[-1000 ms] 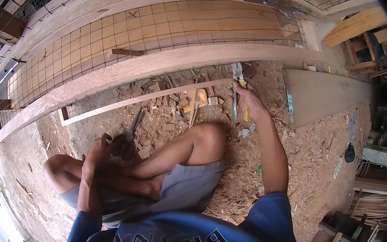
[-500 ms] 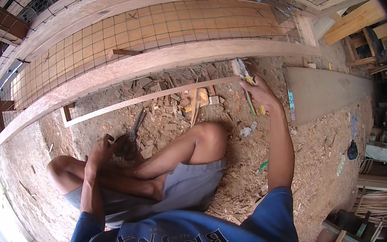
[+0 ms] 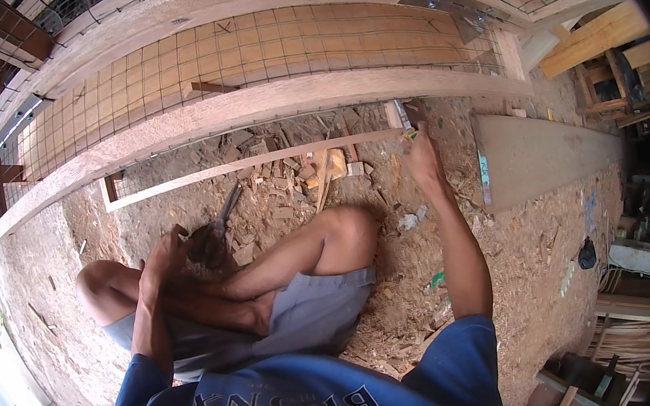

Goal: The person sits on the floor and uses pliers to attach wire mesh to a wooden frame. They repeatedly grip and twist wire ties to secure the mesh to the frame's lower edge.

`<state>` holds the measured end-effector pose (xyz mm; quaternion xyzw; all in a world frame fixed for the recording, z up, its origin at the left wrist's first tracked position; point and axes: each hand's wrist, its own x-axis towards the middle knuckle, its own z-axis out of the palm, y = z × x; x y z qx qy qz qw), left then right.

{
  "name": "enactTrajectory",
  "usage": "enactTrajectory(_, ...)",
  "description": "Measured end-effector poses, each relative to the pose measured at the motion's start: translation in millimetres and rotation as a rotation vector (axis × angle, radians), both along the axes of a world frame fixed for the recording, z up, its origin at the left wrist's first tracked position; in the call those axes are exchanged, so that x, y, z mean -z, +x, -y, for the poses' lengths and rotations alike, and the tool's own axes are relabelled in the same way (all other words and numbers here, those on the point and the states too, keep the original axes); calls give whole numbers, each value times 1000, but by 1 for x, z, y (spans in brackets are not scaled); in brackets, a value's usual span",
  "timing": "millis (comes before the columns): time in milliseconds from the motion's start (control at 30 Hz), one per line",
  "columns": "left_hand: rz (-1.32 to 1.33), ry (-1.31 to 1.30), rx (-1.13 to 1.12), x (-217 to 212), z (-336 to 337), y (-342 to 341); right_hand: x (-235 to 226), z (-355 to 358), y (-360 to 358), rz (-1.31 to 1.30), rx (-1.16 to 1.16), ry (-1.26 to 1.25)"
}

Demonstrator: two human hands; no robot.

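My right hand (image 3: 422, 154) is closed around a small hand tool with a narrow silver metal part (image 3: 402, 115) and yellow-green grips, mostly hidden by the fingers. The metal end is at the right end of a slim wooden frame (image 3: 265, 160), beside its short end piece. My left hand (image 3: 164, 255) rests over my folded legs with its fingers curled; whatever they may hold is hidden. Close by on the ground is a dark long-handled thing (image 3: 229, 206), its kind unclear.
A large timber frame with wire mesh (image 3: 299, 84) spans the far side, a metal hinge (image 3: 439, 2) on it. Wood offcuts (image 3: 288, 170) and shavings litter the ground. At right are a brown board (image 3: 541, 161) and a stack of thin strips (image 3: 632, 346).
My right hand has moved slightly left and turned. The tool's two splayed grips, visible earlier, are now largely hidden in my hand. My left hand has hardly moved.
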<state>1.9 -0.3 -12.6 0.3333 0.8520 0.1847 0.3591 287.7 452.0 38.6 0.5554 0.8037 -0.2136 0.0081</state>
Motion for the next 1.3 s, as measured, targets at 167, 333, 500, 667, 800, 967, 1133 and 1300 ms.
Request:
enactTrajectory(167, -10, -1, 53, 4, -1, -2, 1, -4, 10, -564, 135, -738)
enactTrajectory(333, 0, 120, -3, -18, -22, 10, -5, 0, 10, -753, 215, -917)
enactTrajectory(500, 381, 490, -20, -36, -126, 93, -8, 0, 15, -779, 194, -935)
enactTrajectory(667, 1141, 568, -343, -35, -305, 172, -12, -2, 15, -735, 220, -940)
enactTrajectory(800, 1163, 533, -229, -31, -370, 184, -21, -9, 14, -502, 98, -776)
enactTrajectory(967, 1049, 440, -394, -13, -408, 197, -18, 0, 21, -597, 141, -764)
enactTrajectory(1133, 1098, 637, -414, -2, -410, 221, -13, 18, 47, -648, 37, -581)
enactTrajectory(1300, 1287, 749, -448, -15, -408, 221, -22, 25, 79, -765, 238, -947)
